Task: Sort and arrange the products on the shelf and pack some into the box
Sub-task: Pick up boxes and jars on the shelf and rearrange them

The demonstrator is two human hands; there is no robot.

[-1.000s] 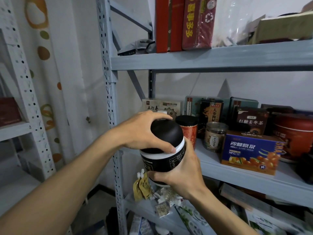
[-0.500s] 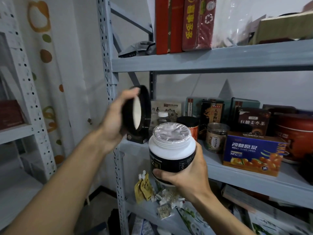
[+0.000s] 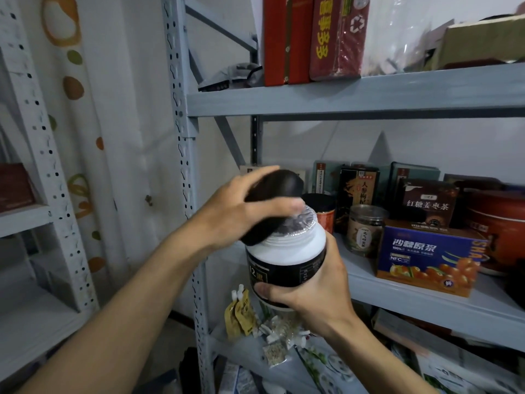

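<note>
A white jar with a black label (image 3: pixel 287 260) is held up in front of the grey metal shelf (image 3: pixel 426 305). My right hand (image 3: pixel 315 294) grips the jar round its lower body. A silver foil seal (image 3: pixel 301 223) covers its mouth and shows on the right side. My left hand (image 3: pixel 241 211) grips the black lid (image 3: pixel 270 206), which sits tilted over the left part of the mouth, partly on the jar.
On the shelf stand a blue and orange juice box (image 3: pixel 426 254), a clear jar (image 3: pixel 363 231), a red can (image 3: pixel 321 209), dark tea boxes (image 3: pixel 426 200) and a red pot (image 3: pixel 500 231). Red boxes (image 3: pixel 312 38) fill the upper shelf. Sachets (image 3: pixel 255 319) lie below. Another rack (image 3: pixel 42 194) stands left.
The lid was lifted off the jar and turned to show its inside. Now my left hand has brought it back down, tilted onto the jar's mouth. The jar stays in my right hand.
</note>
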